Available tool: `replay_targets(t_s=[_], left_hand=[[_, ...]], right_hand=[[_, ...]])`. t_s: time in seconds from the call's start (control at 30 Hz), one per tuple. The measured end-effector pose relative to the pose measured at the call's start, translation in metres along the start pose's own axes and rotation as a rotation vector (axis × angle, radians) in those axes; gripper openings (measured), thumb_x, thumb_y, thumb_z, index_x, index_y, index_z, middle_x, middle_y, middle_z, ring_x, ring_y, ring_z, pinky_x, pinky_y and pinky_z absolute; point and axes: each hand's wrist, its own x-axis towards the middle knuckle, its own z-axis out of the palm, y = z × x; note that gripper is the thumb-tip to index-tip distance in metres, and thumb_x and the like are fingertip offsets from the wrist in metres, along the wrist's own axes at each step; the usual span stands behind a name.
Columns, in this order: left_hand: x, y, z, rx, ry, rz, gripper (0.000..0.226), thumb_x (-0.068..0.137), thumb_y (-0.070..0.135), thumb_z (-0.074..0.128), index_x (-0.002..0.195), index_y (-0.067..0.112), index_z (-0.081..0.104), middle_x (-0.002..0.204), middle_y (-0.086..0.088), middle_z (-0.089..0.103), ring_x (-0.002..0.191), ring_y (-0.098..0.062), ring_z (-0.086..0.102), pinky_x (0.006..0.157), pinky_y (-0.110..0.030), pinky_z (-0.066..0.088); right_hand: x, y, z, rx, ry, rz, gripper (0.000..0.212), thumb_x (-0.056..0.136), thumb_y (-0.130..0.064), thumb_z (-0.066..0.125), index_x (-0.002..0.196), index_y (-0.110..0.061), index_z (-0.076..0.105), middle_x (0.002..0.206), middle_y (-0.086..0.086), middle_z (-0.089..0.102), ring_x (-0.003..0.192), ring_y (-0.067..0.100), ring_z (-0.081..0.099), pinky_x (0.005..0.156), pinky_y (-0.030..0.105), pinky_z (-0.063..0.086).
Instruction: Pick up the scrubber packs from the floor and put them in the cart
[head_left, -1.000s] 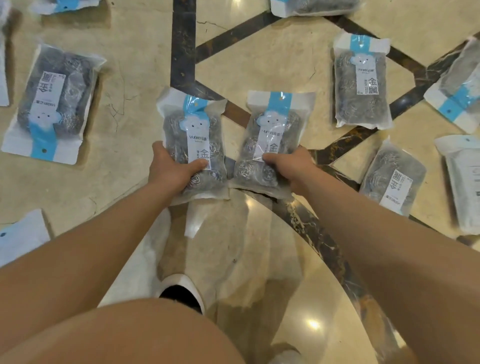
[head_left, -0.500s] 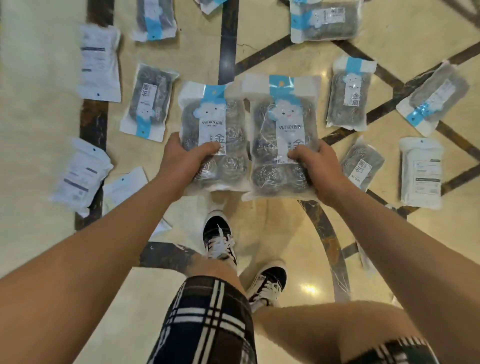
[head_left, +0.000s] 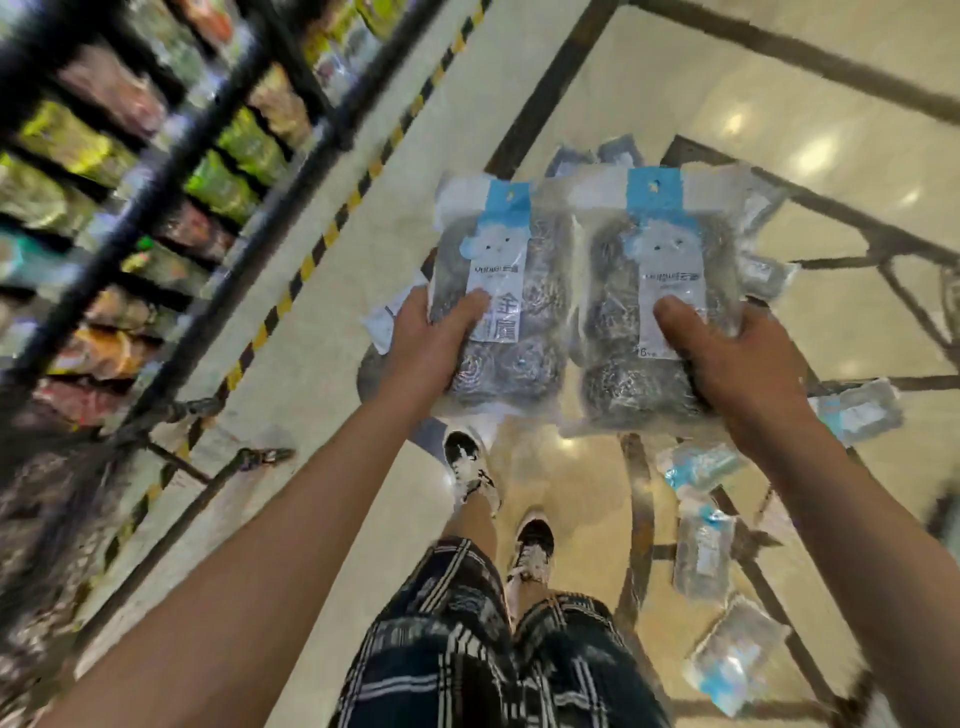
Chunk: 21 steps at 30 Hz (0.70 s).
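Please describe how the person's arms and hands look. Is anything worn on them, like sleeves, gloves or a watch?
Both forearms are bare up to the picture's lower edge: no sleeves show. The left hand and right hand wear no gloves, and no watch, bracelet or ring is visible, though the picture is somewhat blurred.

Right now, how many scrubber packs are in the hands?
2: left pack in the left hand, right pack in the right hand. More packs lie blurred on the floor.

shelves (head_left: 130, 208) left, two held packs (head_left: 498, 312) side by side
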Motion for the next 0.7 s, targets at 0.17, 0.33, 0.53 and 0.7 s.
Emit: replay_targets(t_s=[0.17,0.33,0.53,0.7], left_hand=[[-0.107,0.032,-0.096,-0.176,0.227,0.048,0.023,0.094,0.03,0.072,0.113,0.018,0.067,0.102,0.005,0.077,0.086,-0.005,0.075,0.076,-0.028,0.056],[-0.198,-0.005,-0.193,-0.272,0.498,0.04,0.031,0.093,0.034,0.072,0.121,0.025,0.063,0.108,0.011,0.075,0.094,-0.004,0.072,0.082,-0.027,0.054],[-0.298,-0.089,-0.286,-0.446,0.816,-0.078,0.041,0.092,0.037,0.074,0.129,0.023,0.062,0.115,0.006,0.074,0.101,-0.014,0.071,0.091,-0.039,0.055],[-0.366,-0.163,-0.354,-0.522,1.028,-0.192,0.07,0.071,0.063,0.076,0.128,0.025,0.063,0.12,0.004,0.073,0.109,-0.02,0.07,0.101,-0.05,0.053]], right_hand=[[-0.091,-0.089,0.031,-0.046,-0.13,-0.106,0.05,0.079,-0.055,0.079,0.114,-0.019,0.072,0.101,-0.005,0.078,0.09,0.013,0.075,0.088,0.039,0.061],[-0.163,-0.128,0.1,-0.119,-0.38,-0.237,0.037,0.084,-0.051,0.08,0.106,-0.022,0.072,0.095,-0.009,0.079,0.089,0.011,0.076,0.085,0.038,0.06],[-0.26,-0.131,0.211,-0.239,-0.703,-0.326,0.021,0.088,-0.04,0.079,0.091,-0.026,0.063,0.089,-0.009,0.073,0.078,0.006,0.07,0.062,0.015,0.049],[-0.348,-0.12,0.308,-0.334,-0.866,-0.357,0.031,0.088,-0.043,0.077,0.101,-0.019,0.063,0.099,-0.005,0.071,0.087,0.011,0.069,0.065,0.026,0.049]])
